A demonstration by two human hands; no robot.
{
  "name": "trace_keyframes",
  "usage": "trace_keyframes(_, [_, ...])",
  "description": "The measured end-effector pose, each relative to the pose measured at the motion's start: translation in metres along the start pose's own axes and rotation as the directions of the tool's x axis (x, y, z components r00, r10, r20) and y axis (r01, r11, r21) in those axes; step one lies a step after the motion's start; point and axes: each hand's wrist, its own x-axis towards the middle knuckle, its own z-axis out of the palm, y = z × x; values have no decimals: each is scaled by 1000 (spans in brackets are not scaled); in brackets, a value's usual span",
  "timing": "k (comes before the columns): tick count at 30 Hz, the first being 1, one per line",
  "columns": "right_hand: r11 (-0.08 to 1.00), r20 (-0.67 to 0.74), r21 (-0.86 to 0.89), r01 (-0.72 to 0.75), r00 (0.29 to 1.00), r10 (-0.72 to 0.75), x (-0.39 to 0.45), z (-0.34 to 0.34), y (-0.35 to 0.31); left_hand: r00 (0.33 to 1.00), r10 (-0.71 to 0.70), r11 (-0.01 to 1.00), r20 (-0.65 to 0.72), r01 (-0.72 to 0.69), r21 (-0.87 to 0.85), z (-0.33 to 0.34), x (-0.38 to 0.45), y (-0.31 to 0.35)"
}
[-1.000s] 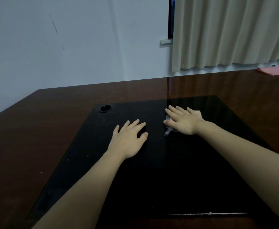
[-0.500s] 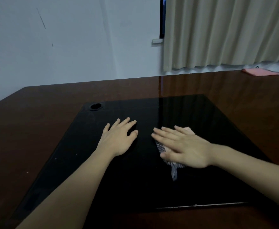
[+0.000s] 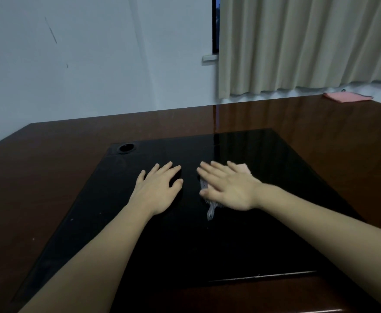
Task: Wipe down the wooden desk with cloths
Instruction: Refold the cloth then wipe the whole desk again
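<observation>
Right hand (image 3: pixel 228 188) flat, fingers straight, pressing cloth (image 3: pixel 211 210) on the black pad (image 3: pixel 264 233) of desk (image 3: pixel 49 166), center. Left hand (image 3: pixel 158 190) flat, empty, at 9 o'clock. Likely soft, light, bunching easily; best pinned under the palm.

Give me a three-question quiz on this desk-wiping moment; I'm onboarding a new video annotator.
1. True or false: the left hand holds a cloth.
2. Which hand presses the cloth under the hand? A) left B) right C) both
3. Fill in: the pink cloth lies at the desk's far ____ corner.

Key: 1 false, it lies flat and bare on the black panel. 2 B. 3 right, on the wooden desk, below the curtain.
</observation>
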Motion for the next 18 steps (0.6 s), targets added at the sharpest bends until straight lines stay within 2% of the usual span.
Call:
trace_keyframes(4, [989,16,25,145,989,-146,-61,13,-13,995,85,994,-54,-81,73,-1,-3,2])
trace_keyframes(6, [988,27,38,150,988,-151,-75,15,-4,988,134,983,-81,-122,140,-3,-3,3])
trace_keyframes(8, [990,44,53,130,990,-132,-74,12,10,987,139,983,-81,-128,132,-4,-3,4])
trace_keyframes(10, [996,54,55,74,996,-77,-59,5,29,992,110,992,-69,-105,72,-4,-2,6])
trace_keyframes(15, [982,-10,17,-189,982,189,-3,-10,87,997,69,998,-32,-69,-2,-6,0,17])
trace_keyframes(18, [970,-20,6,-245,969,245,13,-10,94,997,78,997,-10,-78,-22,-7,6,32])
